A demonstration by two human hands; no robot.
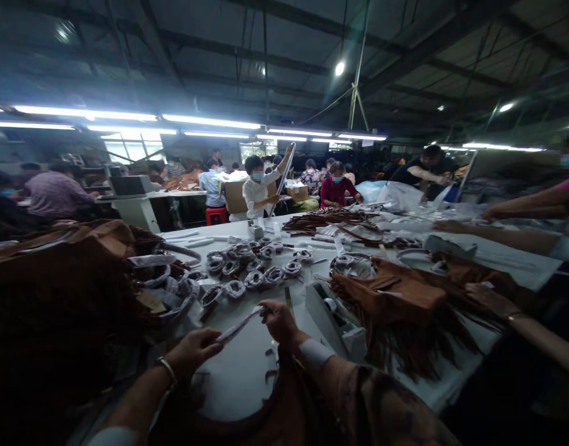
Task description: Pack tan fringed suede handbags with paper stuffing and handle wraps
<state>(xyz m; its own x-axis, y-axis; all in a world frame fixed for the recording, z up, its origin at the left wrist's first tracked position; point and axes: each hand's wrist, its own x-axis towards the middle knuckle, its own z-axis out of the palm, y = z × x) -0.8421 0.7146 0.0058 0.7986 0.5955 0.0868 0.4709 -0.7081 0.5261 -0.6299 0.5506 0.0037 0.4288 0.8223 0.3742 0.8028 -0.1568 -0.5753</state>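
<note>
A wrapped strap [240,325], pale and thin, is stretched just above the worktop [247,378] near its near edge, held at both ends. The left hand [194,353] has its fingers closed on the lower end, and the right hand [277,319] pinches the upper end with its fingers narrow around it. The wrapping looks like white paper or foam, though the dim view does not settle which. Brown material [288,409] lies over the near edge under the right forearm. Beyond the hands, toward the middle of the worktop, sits a cluster of coiled straps [247,272] in the same pale wrap. A tape dispenser [335,316] stands just right of the right hand, beside a brown fringed bag [395,297]. A co-worker's hand [488,297] rests on that bag at the right edge. A heap of brown bags [56,279] fills the left edge.
</note>
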